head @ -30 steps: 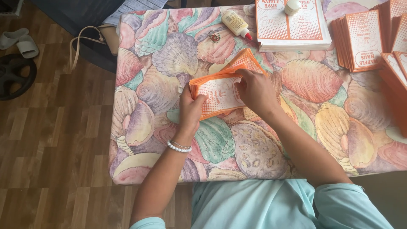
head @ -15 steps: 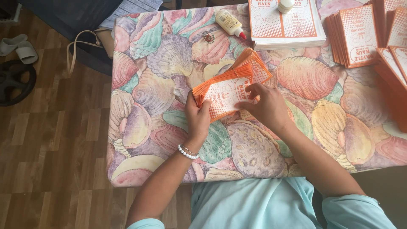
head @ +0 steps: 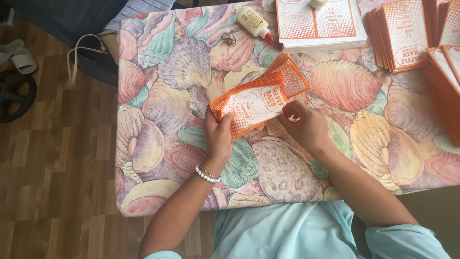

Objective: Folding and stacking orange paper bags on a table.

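Wooden floor surrounds a shell-patterned table. At its middle, the left hand grips one bundle of orange paper bags; the right hand pinches its near edge. One glue bottle lies far.

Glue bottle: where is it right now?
Head view: the glue bottle lies at the table's far edge, just left of the flat printed sheet stack, beyond both hands.

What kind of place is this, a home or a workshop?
Likely a home used for craft work: a shell-patterned tablecloth over the table, sandals on a wooden floor, a glue bottle and stacks of orange paper bags.
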